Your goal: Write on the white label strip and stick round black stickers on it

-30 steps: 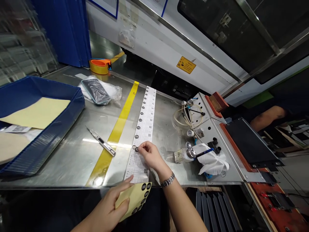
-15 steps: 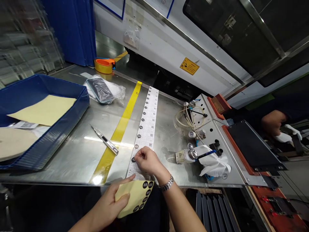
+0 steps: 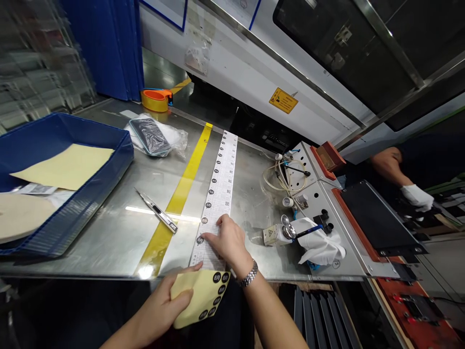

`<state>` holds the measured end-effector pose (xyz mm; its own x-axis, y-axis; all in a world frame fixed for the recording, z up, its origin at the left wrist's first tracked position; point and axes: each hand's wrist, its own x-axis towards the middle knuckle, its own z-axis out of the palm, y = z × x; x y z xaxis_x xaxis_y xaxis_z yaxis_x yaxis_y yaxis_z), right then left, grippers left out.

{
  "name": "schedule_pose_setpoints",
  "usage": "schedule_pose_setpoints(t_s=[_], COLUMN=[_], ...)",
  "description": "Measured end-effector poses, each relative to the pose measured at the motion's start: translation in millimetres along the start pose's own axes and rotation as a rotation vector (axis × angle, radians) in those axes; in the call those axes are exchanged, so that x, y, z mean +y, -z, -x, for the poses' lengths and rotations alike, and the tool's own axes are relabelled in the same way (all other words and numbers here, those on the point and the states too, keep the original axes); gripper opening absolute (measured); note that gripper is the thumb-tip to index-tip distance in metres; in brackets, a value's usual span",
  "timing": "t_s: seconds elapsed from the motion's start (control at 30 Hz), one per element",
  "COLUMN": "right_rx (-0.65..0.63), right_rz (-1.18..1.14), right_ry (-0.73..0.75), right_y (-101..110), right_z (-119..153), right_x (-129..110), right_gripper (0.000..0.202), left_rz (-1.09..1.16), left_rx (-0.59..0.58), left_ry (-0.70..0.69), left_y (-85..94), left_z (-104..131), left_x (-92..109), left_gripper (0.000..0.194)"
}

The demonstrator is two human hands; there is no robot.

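My left hand (image 3: pixel 165 303) grips a yellow sticker sheet (image 3: pixel 198 295) at the bench's front edge; several round black stickers are on its right and lower parts. A long strip of white printed labels (image 3: pixel 218 189) runs away from me over the metal bench, with a round black sticker on each label down its left side. My right hand (image 3: pixel 229 242), a metal watch on its wrist, lies over the near part of the strip. Its thumb tip touches a round sticker (image 3: pixel 199 240), with thumb and forefinger apart and nothing visible between them. The other fingers are partly hidden.
Left of the strip lie a utility knife (image 3: pixel 157 211), a blue bin (image 3: pixel 105 189) with yellow sheets, a bagged dark part (image 3: pixel 150 135) and a tape dispenser (image 3: pixel 156 99). A fixture box (image 3: pixel 348 223) with tubing stands right. Beyond it shows a co-worker's gloved hand (image 3: pixel 417 197).
My right thumb and forefinger have parted from a pinch over the near round sticker, which now shows more fully. My left hand keeps the sheet. The co-worker's gloved hand has shifted left.
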<state>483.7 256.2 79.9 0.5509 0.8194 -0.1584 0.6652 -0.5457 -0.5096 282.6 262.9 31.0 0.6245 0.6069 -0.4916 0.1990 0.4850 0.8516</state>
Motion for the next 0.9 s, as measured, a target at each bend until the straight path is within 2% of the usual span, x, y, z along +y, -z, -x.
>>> schedule_pose_setpoints(t_s=[0.1, 0.2, 0.3, 0.4, 0.57, 0.77, 0.9], right_rx=[0.051, 0.123, 0.139, 0.152, 0.151, 0.096, 0.139], right_rz=[-0.112, -0.343, -0.469, -0.522, -0.577, -0.644, -0.607], right_ry=[0.014, 0.112, 0.203, 0.233, 0.191, 0.099, 0.140], right_y=[15.7, 26.1, 24.9, 13.7, -2.0, -1.6, -1.9], right_z=[10.4, 36.1, 65.6, 83.6, 87.2, 81.9, 83.3], right_x=[9.5, 19.3, 24.1, 24.1, 20.3, 19.3, 17.9], right_gripper=[0.016, 0.017, 0.013, 0.011, 0.014, 0.013, 0.013], left_rz=[0.244, 0.430, 0.476, 0.474, 0.427, 0.361, 0.310], left_rx=[-0.022, 0.013, 0.058, 0.104, 0.158, 0.140, 0.123], left_ry=[0.114, 0.136, 0.140, 0.166, 0.155, 0.117, 0.094], left_y=[-0.3, -4.3, -9.3, -13.8, -16.9, -11.4, -9.5], left_z=[-1.3, -1.0, 0.8, 3.9, 7.7, 5.9, 4.7], left_x=[3.2, 11.8, 19.4, 23.8, 24.4, 15.7, 12.5], left_gripper=[0.057, 0.061, 0.067, 0.072, 0.075, 0.070, 0.060])
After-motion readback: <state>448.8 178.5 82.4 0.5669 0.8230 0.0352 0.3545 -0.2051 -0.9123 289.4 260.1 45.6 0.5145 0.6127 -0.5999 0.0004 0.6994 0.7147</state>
